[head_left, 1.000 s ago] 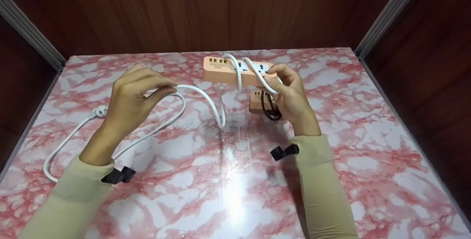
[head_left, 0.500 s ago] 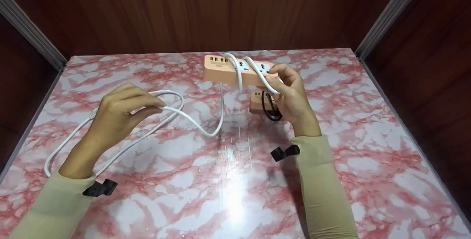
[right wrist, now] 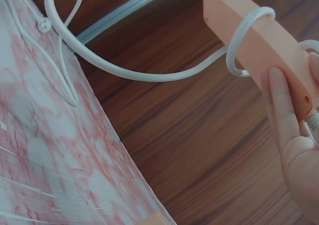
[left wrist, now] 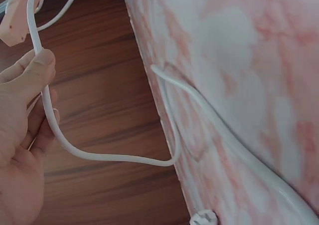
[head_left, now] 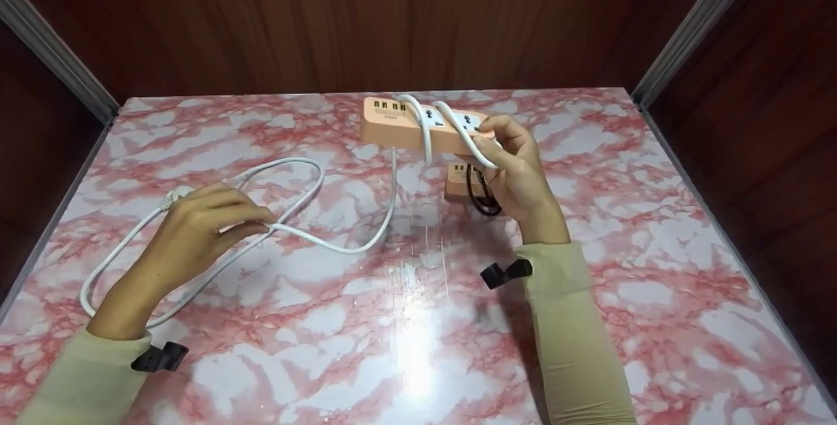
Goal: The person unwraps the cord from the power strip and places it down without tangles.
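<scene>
My right hand (head_left: 523, 167) grips one end of an orange power strip (head_left: 395, 131) and holds it above the table. Its white cord (head_left: 425, 134) loops round the strip's body over the sockets. From the strip the cord sags down and across to my left hand (head_left: 199, 232), which pinches it between thumb and fingertips. The rest of the cord lies in a wide loop on the left, with the white plug (head_left: 175, 197) just behind the left hand. In the left wrist view the thumb (left wrist: 42, 65) presses the cord. The right wrist view shows the strip's underside (right wrist: 259, 40) with one cord turn round it.
A second orange power strip (head_left: 461, 180) with a black cord (head_left: 485, 199) lies on the table beneath the right hand, partly hidden by it. The marbled red and white table (head_left: 340, 359) ends at a dark wood panel (head_left: 366, 26) behind, with metal-edged panels at both sides.
My left hand has moved down and to the left, still pinching the cord, so the stretch to the strip hangs lower. The right hand and the strip have hardly moved.
</scene>
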The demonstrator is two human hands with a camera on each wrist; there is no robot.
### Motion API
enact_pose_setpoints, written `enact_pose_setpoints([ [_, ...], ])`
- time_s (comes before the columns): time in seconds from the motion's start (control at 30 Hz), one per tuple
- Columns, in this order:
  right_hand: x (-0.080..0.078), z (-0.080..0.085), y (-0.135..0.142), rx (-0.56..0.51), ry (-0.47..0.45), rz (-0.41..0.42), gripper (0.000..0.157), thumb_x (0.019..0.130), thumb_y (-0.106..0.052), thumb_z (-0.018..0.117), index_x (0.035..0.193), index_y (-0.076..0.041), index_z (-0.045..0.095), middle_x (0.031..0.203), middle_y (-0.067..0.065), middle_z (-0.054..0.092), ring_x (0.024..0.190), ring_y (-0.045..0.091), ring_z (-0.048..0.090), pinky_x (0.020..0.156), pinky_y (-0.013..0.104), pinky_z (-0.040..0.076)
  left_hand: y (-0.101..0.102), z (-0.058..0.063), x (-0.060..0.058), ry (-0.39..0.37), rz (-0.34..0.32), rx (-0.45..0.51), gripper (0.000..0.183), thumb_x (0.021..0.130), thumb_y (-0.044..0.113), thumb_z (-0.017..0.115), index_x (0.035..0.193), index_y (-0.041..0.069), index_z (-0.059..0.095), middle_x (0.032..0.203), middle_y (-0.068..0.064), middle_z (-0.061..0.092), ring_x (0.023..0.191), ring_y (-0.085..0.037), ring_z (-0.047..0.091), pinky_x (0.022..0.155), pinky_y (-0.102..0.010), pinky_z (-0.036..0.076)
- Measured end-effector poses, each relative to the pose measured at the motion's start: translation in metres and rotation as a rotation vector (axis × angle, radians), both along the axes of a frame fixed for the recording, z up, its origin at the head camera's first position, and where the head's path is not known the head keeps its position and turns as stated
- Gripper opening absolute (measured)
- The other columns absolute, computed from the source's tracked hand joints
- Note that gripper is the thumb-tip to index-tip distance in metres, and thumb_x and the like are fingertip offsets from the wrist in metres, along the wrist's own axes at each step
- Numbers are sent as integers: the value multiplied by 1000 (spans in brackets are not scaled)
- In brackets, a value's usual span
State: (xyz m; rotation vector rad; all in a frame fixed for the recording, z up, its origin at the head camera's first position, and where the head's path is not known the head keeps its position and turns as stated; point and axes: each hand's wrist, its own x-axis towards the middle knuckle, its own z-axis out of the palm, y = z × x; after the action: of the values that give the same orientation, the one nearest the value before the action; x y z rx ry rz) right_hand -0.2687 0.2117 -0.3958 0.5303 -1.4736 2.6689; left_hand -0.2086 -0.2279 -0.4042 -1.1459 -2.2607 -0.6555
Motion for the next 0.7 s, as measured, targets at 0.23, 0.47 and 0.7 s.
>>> enact_pose_setpoints([
  [0.23,0,-1,-2,-8,7,8,17,96,9,58,97,-5,66,106,12,57,96,20,66,91,35,62,-10,-10,2,-69,25,-75,31,77,0,91,102,17,84,94,5,76,86,-15,65,76,-23,47],
  [0.47,1,0,-1,-6,3,19,17,96,9,58,97,-6,66,105,11,56,95,19,65,88,32,62,-16,-16,4,-122,81,-142,30,74,3,94,97,20,84,91,10,75,84,-10,66,75,-19,45],
  [0.7,0,-1,-1,-3,13,43,14,96,8,61,99,-5,65,103,11,56,96,21,66,87,31,62,-23,-23,6,-211,142,-228,28,77,5,93,94,24,83,90,13,74,81,-9,66,72,-31,52],
])
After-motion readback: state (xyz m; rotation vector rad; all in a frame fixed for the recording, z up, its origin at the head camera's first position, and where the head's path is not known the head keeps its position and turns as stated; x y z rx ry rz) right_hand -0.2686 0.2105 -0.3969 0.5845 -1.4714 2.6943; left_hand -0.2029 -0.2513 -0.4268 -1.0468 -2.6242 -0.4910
